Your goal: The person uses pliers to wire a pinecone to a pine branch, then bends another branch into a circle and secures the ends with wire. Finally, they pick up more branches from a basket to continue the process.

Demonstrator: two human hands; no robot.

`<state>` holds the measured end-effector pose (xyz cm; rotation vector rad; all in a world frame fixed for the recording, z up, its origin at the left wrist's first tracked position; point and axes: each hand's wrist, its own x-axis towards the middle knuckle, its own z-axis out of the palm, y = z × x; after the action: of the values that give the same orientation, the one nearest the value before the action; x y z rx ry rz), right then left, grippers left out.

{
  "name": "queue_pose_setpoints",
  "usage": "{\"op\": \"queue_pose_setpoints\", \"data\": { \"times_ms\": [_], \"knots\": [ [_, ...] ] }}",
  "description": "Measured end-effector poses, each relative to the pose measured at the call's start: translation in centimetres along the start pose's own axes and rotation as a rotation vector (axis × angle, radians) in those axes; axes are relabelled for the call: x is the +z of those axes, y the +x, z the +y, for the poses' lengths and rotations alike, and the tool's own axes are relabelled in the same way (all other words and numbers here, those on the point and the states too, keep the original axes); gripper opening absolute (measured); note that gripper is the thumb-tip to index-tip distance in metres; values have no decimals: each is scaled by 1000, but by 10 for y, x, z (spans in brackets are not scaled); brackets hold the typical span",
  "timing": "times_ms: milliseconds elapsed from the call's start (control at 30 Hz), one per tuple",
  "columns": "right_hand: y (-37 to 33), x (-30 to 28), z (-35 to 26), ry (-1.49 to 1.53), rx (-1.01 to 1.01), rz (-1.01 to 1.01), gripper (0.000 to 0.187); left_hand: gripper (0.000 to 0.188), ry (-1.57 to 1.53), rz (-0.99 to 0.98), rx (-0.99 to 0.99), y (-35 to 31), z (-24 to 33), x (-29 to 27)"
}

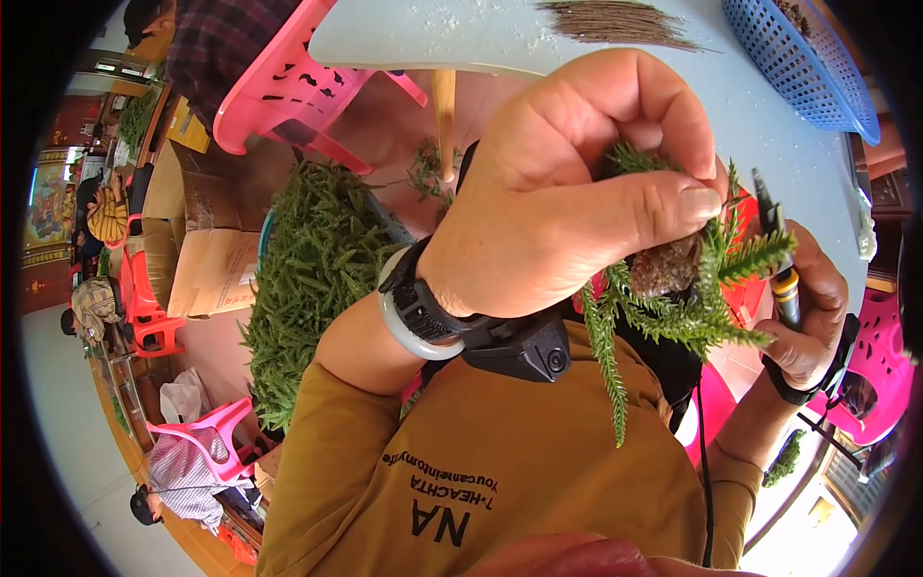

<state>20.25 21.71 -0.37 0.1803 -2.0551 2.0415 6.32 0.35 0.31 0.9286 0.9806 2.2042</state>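
My left hand [567, 202], with a dark watch strap and a pale bangle at its wrist, is raised over the table's near side. Its thumb and fingers are pinched together on green needle-leaved sprigs [702, 317], which fan out below and to the right. Among them is a rough brown, glassy-looking lump [666, 267], partly covered by the thumb. At the right, my right hand [815, 308] is closed around a slim tool with a black-and-yellow handle [786, 296]. The tool's dark pointed tip rises beside the sprigs; its exact kind is unclear.
A bundle of thin brown sticks [620, 24] and white crumbs lie on the pale table [423, 38]. At its far right stands a blue perforated basket [808, 67]. To my left are a heap of green sprigs [312, 279], a cardboard box [216, 255] and a pink chair [298, 91]. Other people sit farther left.
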Motion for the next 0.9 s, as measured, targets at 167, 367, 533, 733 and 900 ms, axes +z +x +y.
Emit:
{"op": "queue_pose_setpoints", "data": {
  "times_ms": [167,367,533,733,900],
  "knots": [
    [-1,5,-7,-73,-27,29,70,13,41,29,50,2,0,3],
    [5,10,-13,-252,-233,-192,69,15,493,33,246,2,0,-4],
    [-1,20,-8,-194,-40,60,68,20,416,111,251,1,0,7],
    [1,21,-4,-156,52,85,66,24,404,139,267,0,3,6],
    [2,22,-3,-62,115,101,67,25,348,75,235,1,2,5]
  ]
}}
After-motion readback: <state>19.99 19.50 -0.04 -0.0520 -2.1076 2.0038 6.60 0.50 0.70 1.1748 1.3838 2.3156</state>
